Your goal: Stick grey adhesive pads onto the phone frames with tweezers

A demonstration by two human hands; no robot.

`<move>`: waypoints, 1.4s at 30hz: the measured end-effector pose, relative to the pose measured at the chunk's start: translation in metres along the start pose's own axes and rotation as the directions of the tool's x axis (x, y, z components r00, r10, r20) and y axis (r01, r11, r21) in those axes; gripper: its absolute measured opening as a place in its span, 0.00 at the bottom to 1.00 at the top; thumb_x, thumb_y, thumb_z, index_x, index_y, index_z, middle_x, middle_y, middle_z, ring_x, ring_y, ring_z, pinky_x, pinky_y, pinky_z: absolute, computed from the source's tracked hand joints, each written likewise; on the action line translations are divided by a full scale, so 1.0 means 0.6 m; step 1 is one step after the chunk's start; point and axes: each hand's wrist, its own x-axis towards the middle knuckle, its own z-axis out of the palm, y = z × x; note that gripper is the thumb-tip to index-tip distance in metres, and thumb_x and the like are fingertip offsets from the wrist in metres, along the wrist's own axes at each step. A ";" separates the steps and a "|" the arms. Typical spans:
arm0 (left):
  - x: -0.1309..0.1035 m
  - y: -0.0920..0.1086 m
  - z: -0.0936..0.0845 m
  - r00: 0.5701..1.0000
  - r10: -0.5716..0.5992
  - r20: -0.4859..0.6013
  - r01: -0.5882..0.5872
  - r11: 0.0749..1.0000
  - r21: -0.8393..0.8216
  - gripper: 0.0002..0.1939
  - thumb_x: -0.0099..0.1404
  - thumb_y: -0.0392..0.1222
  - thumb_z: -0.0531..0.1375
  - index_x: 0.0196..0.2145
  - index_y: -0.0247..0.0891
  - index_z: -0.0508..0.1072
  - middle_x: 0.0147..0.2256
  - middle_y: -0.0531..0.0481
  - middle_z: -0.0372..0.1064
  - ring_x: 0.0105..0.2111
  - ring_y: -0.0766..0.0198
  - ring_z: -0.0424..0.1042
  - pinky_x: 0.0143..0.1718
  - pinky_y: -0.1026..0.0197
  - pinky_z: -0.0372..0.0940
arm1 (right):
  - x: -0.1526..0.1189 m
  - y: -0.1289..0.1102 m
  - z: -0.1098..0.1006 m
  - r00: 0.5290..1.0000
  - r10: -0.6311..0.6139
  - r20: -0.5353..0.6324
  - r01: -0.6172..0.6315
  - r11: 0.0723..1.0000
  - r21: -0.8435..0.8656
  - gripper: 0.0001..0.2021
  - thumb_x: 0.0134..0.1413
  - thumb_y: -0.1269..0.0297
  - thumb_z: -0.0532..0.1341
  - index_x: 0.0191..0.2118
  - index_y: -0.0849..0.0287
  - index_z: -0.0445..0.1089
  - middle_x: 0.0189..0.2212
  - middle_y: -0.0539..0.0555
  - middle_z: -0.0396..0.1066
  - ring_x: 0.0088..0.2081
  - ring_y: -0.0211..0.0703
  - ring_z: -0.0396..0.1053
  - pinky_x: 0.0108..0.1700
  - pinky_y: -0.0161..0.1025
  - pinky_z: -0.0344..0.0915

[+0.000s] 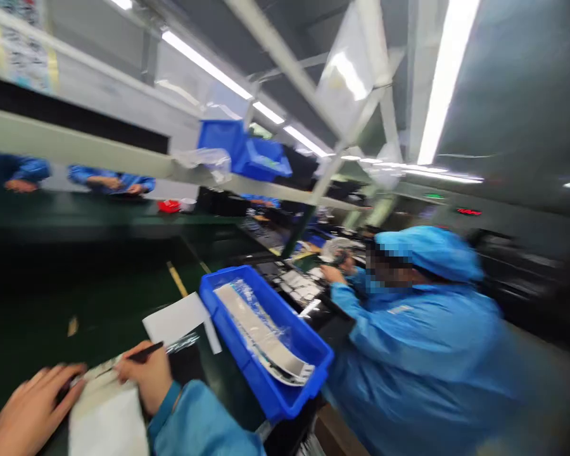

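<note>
At the lower left, my left hand (38,405) has its thumb and fingers closed round a small dark thing (65,387) that I cannot make out. My right hand (148,380), in a blue sleeve, pinches a slim dark tool (145,353). The tool points left over a pale strip along the top edge of a whitish pad (107,421). Both hands rest at this pad on the dark green table (23,297). Beyond my right hand lies a white sheet (178,322), partly beside a glossy dark film.
A blue bin (275,405) with long pale strips in plastic stands right of my hands. A person in blue (422,348) sits close on the right, working at a bench. A yellow strip (177,278) lies ahead. Other workers' hands (109,182) show under the pale shelf beam (76,142).
</note>
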 end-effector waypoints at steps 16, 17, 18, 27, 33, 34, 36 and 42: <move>-0.026 0.030 -0.061 0.998 0.009 0.061 -0.006 0.999 -0.046 0.10 0.71 0.46 0.56 0.43 0.43 0.75 0.35 0.50 0.71 0.40 0.58 0.66 0.42 0.55 0.57 | 0.012 -0.016 -0.017 0.966 -0.087 0.245 0.149 0.957 -0.248 0.14 0.43 0.54 0.74 0.29 0.59 0.75 0.19 0.50 0.72 0.24 0.41 0.69 0.33 0.40 0.65; -0.025 0.029 -0.060 0.998 0.006 0.059 -0.003 0.999 -0.044 0.10 0.71 0.46 0.56 0.43 0.44 0.75 0.36 0.50 0.71 0.40 0.59 0.66 0.42 0.55 0.57 | 0.013 -0.014 -0.017 0.964 -0.085 0.250 0.149 0.957 -0.248 0.14 0.43 0.54 0.74 0.29 0.59 0.75 0.19 0.50 0.72 0.24 0.41 0.69 0.34 0.40 0.65; -0.024 0.028 -0.059 0.998 0.003 0.058 -0.001 0.999 -0.043 0.10 0.70 0.47 0.56 0.43 0.44 0.75 0.36 0.50 0.71 0.40 0.59 0.66 0.42 0.55 0.56 | 0.015 -0.013 -0.018 0.963 -0.084 0.258 0.148 0.959 -0.243 0.14 0.44 0.54 0.74 0.30 0.59 0.75 0.20 0.50 0.73 0.25 0.41 0.69 0.34 0.40 0.65; -0.020 0.028 -0.060 0.998 -0.006 0.056 0.008 1.000 -0.029 0.11 0.70 0.48 0.56 0.44 0.44 0.75 0.37 0.50 0.72 0.41 0.59 0.67 0.43 0.56 0.57 | 0.021 -0.010 -0.021 0.960 -0.076 0.268 0.161 0.937 -0.310 0.17 0.45 0.50 0.72 0.32 0.59 0.75 0.21 0.51 0.73 0.27 0.45 0.71 0.36 0.42 0.67; -0.016 0.027 -0.065 0.998 -0.013 0.063 0.012 1.000 0.018 0.12 0.70 0.52 0.56 0.44 0.46 0.75 0.37 0.53 0.73 0.41 0.61 0.67 0.43 0.57 0.57 | 0.028 -0.016 -0.023 0.970 -0.060 0.236 0.169 0.862 -0.477 0.21 0.42 0.45 0.70 0.32 0.59 0.75 0.22 0.54 0.75 0.29 0.50 0.73 0.37 0.45 0.70; -0.016 0.027 -0.066 0.998 -0.017 0.062 0.015 1.000 0.027 0.12 0.70 0.52 0.56 0.44 0.46 0.75 0.37 0.54 0.73 0.40 0.61 0.67 0.43 0.57 0.57 | 0.031 -0.016 -0.024 0.970 -0.058 0.235 0.173 0.845 -0.506 0.21 0.42 0.44 0.69 0.32 0.59 0.75 0.23 0.54 0.75 0.29 0.52 0.74 0.37 0.46 0.70; -0.015 0.027 -0.066 0.998 -0.018 0.062 0.016 0.999 0.041 0.12 0.70 0.53 0.57 0.44 0.47 0.76 0.35 0.54 0.72 0.39 0.62 0.67 0.42 0.58 0.57 | 0.037 -0.014 -0.026 0.968 -0.072 0.242 0.200 0.805 -0.559 0.22 0.42 0.43 0.68 0.32 0.59 0.76 0.24 0.55 0.76 0.31 0.55 0.75 0.38 0.48 0.71; -0.013 0.026 -0.066 0.998 -0.016 0.068 0.014 0.999 0.040 0.13 0.70 0.53 0.56 0.44 0.46 0.76 0.35 0.53 0.72 0.38 0.62 0.68 0.42 0.58 0.57 | 0.047 -0.011 -0.029 0.940 -0.166 0.300 0.311 0.778 -0.545 0.16 0.46 0.47 0.68 0.30 0.56 0.77 0.25 0.56 0.77 0.31 0.58 0.76 0.34 0.50 0.73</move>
